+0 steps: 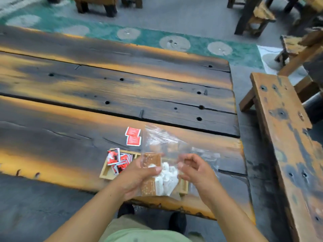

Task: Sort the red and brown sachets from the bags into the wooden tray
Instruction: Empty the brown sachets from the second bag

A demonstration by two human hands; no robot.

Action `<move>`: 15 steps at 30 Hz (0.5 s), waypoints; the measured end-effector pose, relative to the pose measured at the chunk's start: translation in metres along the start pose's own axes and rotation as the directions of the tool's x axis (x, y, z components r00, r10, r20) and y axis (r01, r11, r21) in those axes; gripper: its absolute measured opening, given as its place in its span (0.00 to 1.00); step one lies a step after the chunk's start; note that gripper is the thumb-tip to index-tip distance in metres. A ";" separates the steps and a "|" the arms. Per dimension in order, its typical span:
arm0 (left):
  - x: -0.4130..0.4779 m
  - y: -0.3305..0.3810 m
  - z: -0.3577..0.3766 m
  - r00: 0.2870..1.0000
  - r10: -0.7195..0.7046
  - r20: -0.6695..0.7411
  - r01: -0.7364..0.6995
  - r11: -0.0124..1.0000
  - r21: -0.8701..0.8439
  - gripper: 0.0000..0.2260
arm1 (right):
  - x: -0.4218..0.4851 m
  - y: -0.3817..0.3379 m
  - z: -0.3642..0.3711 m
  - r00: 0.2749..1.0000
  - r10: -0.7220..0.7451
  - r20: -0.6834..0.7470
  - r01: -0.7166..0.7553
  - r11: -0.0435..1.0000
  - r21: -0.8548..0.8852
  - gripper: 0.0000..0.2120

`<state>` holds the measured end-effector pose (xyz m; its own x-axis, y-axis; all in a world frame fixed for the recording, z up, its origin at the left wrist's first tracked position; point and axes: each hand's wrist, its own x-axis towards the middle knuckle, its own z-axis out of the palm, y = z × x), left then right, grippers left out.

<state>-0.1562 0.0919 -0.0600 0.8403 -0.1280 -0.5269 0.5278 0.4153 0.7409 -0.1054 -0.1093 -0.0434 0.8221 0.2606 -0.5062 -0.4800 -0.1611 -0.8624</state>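
Observation:
My left hand (139, 175) grips a clear plastic bag (157, 140) holding brown sachets (152, 159) and white ones (167, 177), held just above the wooden tray (104, 172). My right hand (194, 168) pinches the bag's right side with curled fingers. Several red sachets (120, 161) fill the tray's left compartment. Two more red sachets (133, 136) lie flat on the table beyond the tray. The bag and my hands hide the tray's right part.
The tray rests near the front edge of a dark plank table (104, 88). A second clear bag (208, 156) lies on the table at the right. A wooden bench (283, 130) stands to the right, with more benches beyond.

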 end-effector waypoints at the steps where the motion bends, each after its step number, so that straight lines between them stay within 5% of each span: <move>1: -0.006 0.004 -0.012 1.000 0.016 -0.005 -0.015 0.999 0.050 0.25 | 0.003 -0.007 0.008 1.000 -0.009 -0.014 0.009 1.000 -0.013 0.08; 6: -0.026 0.025 -0.062 0.997 0.028 0.075 -0.050 0.950 0.308 0.22 | 0.019 -0.046 0.044 0.983 -0.168 0.072 0.181 0.948 -0.263 0.11; 11: -0.025 0.037 -0.101 0.982 -0.025 0.189 -0.061 0.897 0.437 0.20 | 0.022 -0.074 0.076 0.952 -0.110 0.284 0.232 0.867 -0.441 0.04; 15: -0.014 0.038 -0.128 0.971 -0.111 0.211 -0.004 0.877 0.481 0.17 | 0.021 -0.074 0.089 0.977 -0.068 0.204 0.178 0.787 -0.590 0.06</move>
<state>-0.1641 0.2242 -0.0778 0.7833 -0.3607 -0.5062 0.5191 -0.0682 0.8520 -0.0799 -0.0075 0.0093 0.7730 0.4596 -0.4374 -0.0506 -0.6425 -0.7646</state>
